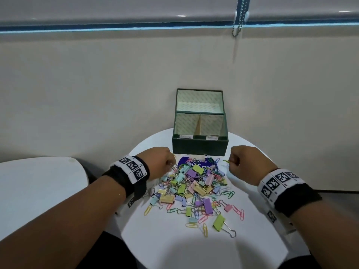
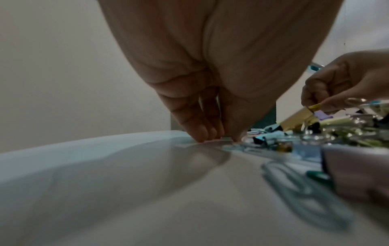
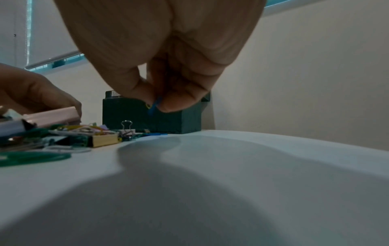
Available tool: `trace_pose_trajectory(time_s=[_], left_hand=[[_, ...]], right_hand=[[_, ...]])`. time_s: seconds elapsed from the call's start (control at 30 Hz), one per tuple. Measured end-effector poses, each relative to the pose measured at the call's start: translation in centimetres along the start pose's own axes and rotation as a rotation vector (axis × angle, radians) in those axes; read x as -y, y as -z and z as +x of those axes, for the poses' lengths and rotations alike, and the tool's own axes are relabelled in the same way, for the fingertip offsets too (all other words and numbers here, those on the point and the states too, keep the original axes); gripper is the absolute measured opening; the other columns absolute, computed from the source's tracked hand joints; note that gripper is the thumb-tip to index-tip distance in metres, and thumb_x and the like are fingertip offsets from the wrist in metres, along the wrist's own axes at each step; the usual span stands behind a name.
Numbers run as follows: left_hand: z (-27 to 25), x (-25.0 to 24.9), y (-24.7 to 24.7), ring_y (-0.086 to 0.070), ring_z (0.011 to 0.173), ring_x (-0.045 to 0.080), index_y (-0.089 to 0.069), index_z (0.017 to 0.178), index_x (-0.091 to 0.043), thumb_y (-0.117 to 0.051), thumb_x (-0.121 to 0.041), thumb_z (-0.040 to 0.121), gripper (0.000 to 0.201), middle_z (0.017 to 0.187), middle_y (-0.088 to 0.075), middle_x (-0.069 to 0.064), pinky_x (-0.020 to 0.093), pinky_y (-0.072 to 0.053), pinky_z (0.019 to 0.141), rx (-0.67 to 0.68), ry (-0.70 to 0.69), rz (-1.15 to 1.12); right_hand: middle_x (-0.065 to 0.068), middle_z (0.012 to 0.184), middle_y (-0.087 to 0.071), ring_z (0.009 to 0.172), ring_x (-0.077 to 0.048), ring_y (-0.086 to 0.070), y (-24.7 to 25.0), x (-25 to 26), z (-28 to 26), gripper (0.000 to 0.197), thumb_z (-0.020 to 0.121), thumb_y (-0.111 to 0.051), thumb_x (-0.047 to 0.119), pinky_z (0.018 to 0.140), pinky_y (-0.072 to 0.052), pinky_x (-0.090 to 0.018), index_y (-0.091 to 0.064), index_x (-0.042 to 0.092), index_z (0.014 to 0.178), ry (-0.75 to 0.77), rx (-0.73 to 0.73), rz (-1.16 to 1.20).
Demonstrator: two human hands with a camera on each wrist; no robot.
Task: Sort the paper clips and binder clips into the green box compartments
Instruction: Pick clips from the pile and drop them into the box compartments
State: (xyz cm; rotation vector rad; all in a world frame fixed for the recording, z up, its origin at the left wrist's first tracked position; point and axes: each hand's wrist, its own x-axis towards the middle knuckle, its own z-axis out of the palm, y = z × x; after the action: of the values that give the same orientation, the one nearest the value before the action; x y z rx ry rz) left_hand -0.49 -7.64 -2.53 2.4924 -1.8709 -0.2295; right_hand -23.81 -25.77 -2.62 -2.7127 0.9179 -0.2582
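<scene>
Compartments of the green box (image 1: 200,146) look empty; right hand (image 1: 246,162) pinches a paper clip (image 1: 226,161), left hand (image 1: 161,162) unclear.

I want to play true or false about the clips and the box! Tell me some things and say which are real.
1. The green box has its lid open. True.
2. The clips lie in a heap on the white table. True.
3. The right hand is flat on the table. False: its fingers are curled, pinching a small clip above the table.
4. The front compartments are full of clips. False: no clips show in them.
5. The left hand has its fingertips down at the left edge of the heap. True.
6. The box sits nearer the person than the heap. False: it sits behind the heap.
</scene>
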Motion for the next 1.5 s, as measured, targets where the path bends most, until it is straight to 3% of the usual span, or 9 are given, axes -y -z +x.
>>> trace_pose_trajectory(time_s=[0.13,0.23,0.4,0.67,0.8,0.93,1.2,1.33,1.5], left_hand=[[0.0,-0.1,0.2,-0.059,0.083,0.009,-0.071,0.091,-0.026,-0.062,-0.022,0.091,0.009,0.092,-0.063,-0.010,0.028,-0.052,0.080,0.005,0.008,-0.060],[0.0,-0.2,0.4,-0.059,0.080,0.010,-0.067,0.085,-0.025,-0.058,-0.022,0.091,0.011,0.087,-0.062,-0.010,0.027,-0.052,0.077,-0.015,0.035,-0.080],[0.1,0.5,1.0,-0.055,0.072,0.008,-0.060,0.079,-0.024,-0.058,-0.022,0.086,0.007,0.076,-0.061,-0.010,0.024,-0.047,0.065,-0.136,0.150,-0.101],[1.7,1.5,0.2,-0.059,0.107,0.021,-0.057,0.133,-0.035,-0.045,-0.017,0.096,0.042,0.120,-0.058,0.002,0.027,-0.044,0.087,0.035,0.169,-0.104],[2.1,1.4,0.3,-0.060,0.105,0.019,-0.066,0.124,-0.031,-0.047,-0.020,0.097,0.035,0.115,-0.061,0.000,0.023,-0.041,0.086,0.034,0.148,-0.076],[1.8,1.1,0.4,-0.058,0.095,0.013,-0.071,0.105,-0.029,-0.054,-0.024,0.094,0.021,0.103,-0.064,-0.008,0.024,-0.046,0.086,0.029,0.150,-0.053],[0.5,0.6,0.4,-0.059,0.085,0.014,-0.067,0.091,-0.023,-0.052,-0.024,0.096,0.016,0.095,-0.063,-0.005,0.027,-0.049,0.078,-0.029,0.089,-0.043],[-0.1,0.6,0.6,-0.055,0.082,0.011,-0.062,0.086,-0.026,-0.052,-0.026,0.097,0.014,0.094,-0.058,-0.008,0.022,-0.042,0.074,-0.121,0.054,-0.077],[-0.4,0.7,0.5,-0.055,0.085,0.010,-0.068,0.098,-0.024,-0.051,-0.025,0.098,0.016,0.096,-0.056,-0.008,0.020,-0.041,0.077,-0.179,0.022,-0.109]], right_hand=[[0.007,0.080,-0.064,0.074,-0.018,-0.060,0.1,0.2,-0.2,0.008,0.089,-0.058,0.013,0.068,-0.051,-0.029,-0.057,0.021,0.087,0.016,-0.056,0.070],[0.007,0.092,-0.057,0.083,-0.016,-0.058,0.0,0.3,-0.1,0.032,0.094,-0.052,0.011,0.078,-0.043,-0.025,-0.062,0.034,0.114,0.036,0.001,0.091],[0.003,0.080,-0.051,0.073,-0.015,-0.049,-0.4,0.5,1.3,0.033,0.099,-0.043,0.015,0.069,-0.036,-0.029,-0.045,0.027,0.068,0.041,0.050,0.079],[0.004,0.078,-0.058,0.073,-0.018,-0.054,-0.9,1.0,2.8,0.020,0.093,-0.050,0.015,0.063,-0.042,-0.029,-0.048,0.025,0.076,0.064,0.137,0.080],[0.008,0.109,-0.065,0.101,-0.021,-0.063,-1.6,1.1,3.6,0.034,0.093,-0.055,0.013,0.087,-0.053,-0.031,-0.065,0.035,0.116,0.058,0.226,-0.023],[0.008,0.085,-0.067,0.081,-0.017,-0.066,-2.3,1.2,3.9,0.017,0.094,-0.056,0.021,0.073,-0.054,-0.028,-0.059,0.032,0.081,0.038,0.197,-0.099],[0.008,0.078,-0.059,0.071,-0.012,-0.057,1.3,3.0,3.4,0.015,0.096,-0.054,0.022,0.064,-0.046,-0.026,-0.053,0.029,0.082,0.142,-0.078,0.141],[-0.002,0.102,-0.062,0.086,-0.017,-0.059,4.2,4.6,7.1,0.007,0.096,-0.056,0.016,0.069,-0.044,-0.021,-0.061,0.020,0.095,0.028,-0.136,0.168],[0.000,0.137,-0.058,0.116,-0.020,-0.060,5.3,5.2,9.0,0.034,0.097,-0.060,0.016,0.094,-0.047,-0.026,-0.063,0.023,0.129,-0.026,0.007,0.096]])
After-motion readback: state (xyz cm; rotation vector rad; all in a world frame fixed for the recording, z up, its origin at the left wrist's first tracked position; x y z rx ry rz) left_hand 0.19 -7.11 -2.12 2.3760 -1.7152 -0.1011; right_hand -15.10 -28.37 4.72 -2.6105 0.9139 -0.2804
